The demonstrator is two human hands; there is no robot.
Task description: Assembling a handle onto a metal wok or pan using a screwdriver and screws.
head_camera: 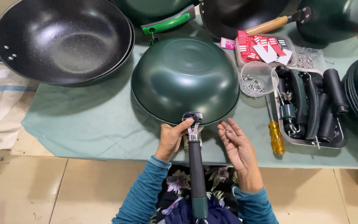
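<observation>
Where metal bracket (192, 120) meets domed green wok (185, 79): left hand (171, 139) pinching, right hand (237, 143) open, perhaps cupping screws.

I count one upside-down green wok (185, 79) in front of me, one black wok (63, 39) open side up at the left, and parts of three more along the far edge. One screwdriver (275, 132), one clear cup of screws (256, 79), one metal tray of handles (311, 108).
</observation>
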